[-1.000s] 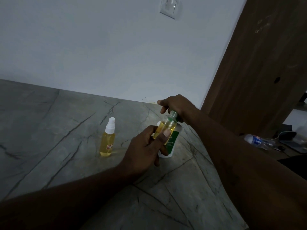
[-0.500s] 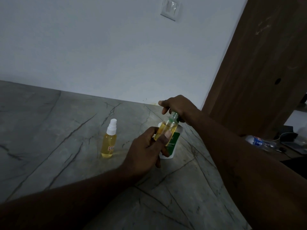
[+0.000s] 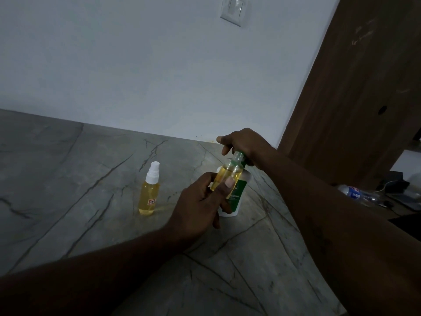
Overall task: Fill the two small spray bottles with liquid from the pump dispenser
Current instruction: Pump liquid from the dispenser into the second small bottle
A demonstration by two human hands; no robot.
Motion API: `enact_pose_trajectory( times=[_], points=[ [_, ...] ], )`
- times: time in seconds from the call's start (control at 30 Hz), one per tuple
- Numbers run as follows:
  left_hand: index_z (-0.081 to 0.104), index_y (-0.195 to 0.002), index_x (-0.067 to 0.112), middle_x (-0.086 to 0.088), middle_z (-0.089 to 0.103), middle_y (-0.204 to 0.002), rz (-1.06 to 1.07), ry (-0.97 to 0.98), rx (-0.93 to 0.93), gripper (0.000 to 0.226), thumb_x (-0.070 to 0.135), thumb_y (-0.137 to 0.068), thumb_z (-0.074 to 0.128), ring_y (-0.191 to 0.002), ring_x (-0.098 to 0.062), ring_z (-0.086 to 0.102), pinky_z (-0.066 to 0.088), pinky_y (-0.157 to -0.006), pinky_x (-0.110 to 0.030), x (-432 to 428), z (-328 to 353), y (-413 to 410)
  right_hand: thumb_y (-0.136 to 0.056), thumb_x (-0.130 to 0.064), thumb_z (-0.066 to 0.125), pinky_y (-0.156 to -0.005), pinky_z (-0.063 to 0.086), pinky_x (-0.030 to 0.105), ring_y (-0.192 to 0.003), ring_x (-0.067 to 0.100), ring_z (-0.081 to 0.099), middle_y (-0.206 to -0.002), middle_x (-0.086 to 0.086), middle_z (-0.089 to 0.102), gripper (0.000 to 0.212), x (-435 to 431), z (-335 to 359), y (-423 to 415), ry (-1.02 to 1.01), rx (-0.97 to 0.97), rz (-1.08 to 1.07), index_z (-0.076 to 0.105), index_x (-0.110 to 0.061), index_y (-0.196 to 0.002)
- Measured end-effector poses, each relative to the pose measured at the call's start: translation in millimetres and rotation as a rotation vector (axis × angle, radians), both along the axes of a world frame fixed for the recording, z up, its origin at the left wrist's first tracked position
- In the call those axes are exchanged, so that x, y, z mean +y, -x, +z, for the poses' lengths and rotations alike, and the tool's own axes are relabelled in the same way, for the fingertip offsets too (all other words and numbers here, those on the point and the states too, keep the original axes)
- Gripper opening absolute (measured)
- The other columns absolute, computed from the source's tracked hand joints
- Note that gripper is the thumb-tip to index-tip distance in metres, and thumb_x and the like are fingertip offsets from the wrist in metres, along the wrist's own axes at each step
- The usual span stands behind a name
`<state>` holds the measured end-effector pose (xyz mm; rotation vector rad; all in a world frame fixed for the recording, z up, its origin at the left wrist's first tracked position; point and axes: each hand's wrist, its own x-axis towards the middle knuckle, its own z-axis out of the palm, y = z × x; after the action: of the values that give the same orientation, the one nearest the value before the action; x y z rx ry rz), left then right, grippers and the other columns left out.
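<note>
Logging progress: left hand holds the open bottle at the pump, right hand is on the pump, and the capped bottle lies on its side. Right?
No: the head view shows the capped bottle standing upright on the counter. The rest holds: left hand holds the open bottle at the pump, right hand on the pump.

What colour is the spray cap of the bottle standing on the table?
White spray cap, head view.
</note>
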<state>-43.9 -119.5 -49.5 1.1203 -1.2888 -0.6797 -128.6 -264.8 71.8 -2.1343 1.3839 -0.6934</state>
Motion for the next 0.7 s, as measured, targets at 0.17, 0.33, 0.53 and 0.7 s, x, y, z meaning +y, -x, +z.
enact_pose_trajectory(
  times=[0.17, 0.33, 0.53, 0.7],
  points=[
    [0.061, -0.120, 0.023, 0.001, 0.076, -0.082, 0.001, -0.003, -0.009, 0.044, 0.057, -0.094, 0.049, -0.050, -0.015, 0.064, 0.051, -0.049, -0.023, 1.3, 1.2, 0.4, -0.090, -0.044, 0.066, -0.049, 0.035, 0.028, -0.053, 0.016, 0.045, -0.062, 0.000, 0.055, 0.041, 1.4, -1.8, -0.1, -0.018, -0.008, -0.007, 0.072, -0.014, -0.064],
    [0.060, -0.122, 0.021, -0.002, 0.076, -0.085, -0.001, -0.002, -0.016, 0.049, 0.057, -0.092, 0.047, -0.051, -0.014, 0.064, 0.048, -0.048, -0.020, 2.8, 2.5, 1.0, -0.089, -0.046, 0.067, -0.048, 0.035, 0.027, -0.053, 0.016, 0.045, -0.063, 0.000, 0.055, 0.041, 4.5, 3.1, 0.7, 0.014, 0.019, -0.004, 0.072, -0.014, -0.063],
    [0.060, -0.119, 0.024, 0.001, 0.076, -0.083, -0.006, 0.015, -0.020, 0.041, 0.055, -0.096, 0.049, -0.050, -0.015, 0.064, 0.051, -0.049, -0.024, 0.5, 0.1, -0.2, -0.090, -0.044, 0.065, -0.046, 0.033, 0.027, -0.049, 0.017, 0.042, -0.063, 0.002, 0.054, 0.042, 1.3, 0.1, 0.9, 0.005, -0.019, 0.009, 0.073, -0.014, -0.063],
    [0.060, -0.121, 0.023, 0.001, 0.076, -0.082, -0.005, 0.004, -0.017, 0.045, 0.057, -0.094, 0.048, -0.050, -0.015, 0.064, 0.051, -0.050, -0.024, 0.7, 0.4, 0.3, -0.091, -0.045, 0.065, -0.048, 0.035, 0.028, -0.051, 0.016, 0.045, -0.064, 0.002, 0.056, 0.042, 2.3, -2.5, 0.4, 0.007, -0.020, 0.001, 0.072, -0.015, -0.061]
  ],
)
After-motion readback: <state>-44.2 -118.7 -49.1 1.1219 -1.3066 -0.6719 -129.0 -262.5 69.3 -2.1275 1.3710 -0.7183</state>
